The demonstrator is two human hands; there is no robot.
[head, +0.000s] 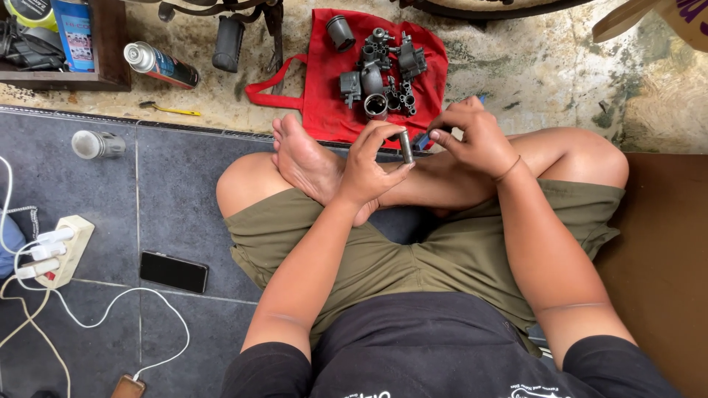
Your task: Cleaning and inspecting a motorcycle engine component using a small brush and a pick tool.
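left hand [366,171]: closed in a pinch on a small grey metal cylinder [406,146], thumb below, fingers curled over the top, raised in front of the crossed legs
cylinder position: just above the shins, between the two hands, clear of the floor
cylinder long axis: close to upright in the head view, running top to bottom with a slight lean; upper end points toward the red cloth bag [435,55], lower end toward the lap
which end is which: cannot tell, both ends look alike from here
right hand [472,136]: fingers drawn together narrowly around something small and blue [421,140]; what that thing is stays too hidden to name
cylinder from right hand: to its left, just beside the fingertips, seemingly not touching
nearer hand: the left, which already has it; the right is the free one closing the gap from the side
side open to the right hand: the cylinder's right flank and upper end, since the left fingers cover the left flank
carburettor parts [380,77]: a cluster of dark metal pieces lying on the red cloth bag, beyond the hands, well apart from the cylinder
floor [177,184]: dark tiles under the person, with a black phone [174,271] and a white power strip [63,249] to the left, a spray can [158,65] farther off
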